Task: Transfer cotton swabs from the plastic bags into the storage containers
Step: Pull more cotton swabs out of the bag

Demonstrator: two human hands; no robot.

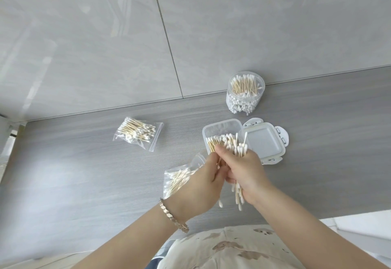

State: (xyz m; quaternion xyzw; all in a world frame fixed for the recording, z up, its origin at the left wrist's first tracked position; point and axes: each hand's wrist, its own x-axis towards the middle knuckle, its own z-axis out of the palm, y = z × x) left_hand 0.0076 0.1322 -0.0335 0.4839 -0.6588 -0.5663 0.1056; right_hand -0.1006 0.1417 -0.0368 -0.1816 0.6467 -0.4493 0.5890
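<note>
My right hand (246, 170) grips a bundle of cotton swabs (239, 148) with wooden sticks, held just in front of a clear rectangular container (220, 128). Swabs lie in the container's near part. My left hand (208, 179) pinches the same bundle from the left. Under my left wrist lies a clear plastic bag (178, 179) with swabs in it. Another sealed bag of swabs (137, 132) rests to the left. A round clear jar (245, 92) full of swabs stands at the back by the wall.
The container's white lid (263, 140) lies open to its right on the grey wood-grain countertop (84, 173). A glossy grey tiled wall (105, 36) rises behind. The counter's near edge runs just in front of my body.
</note>
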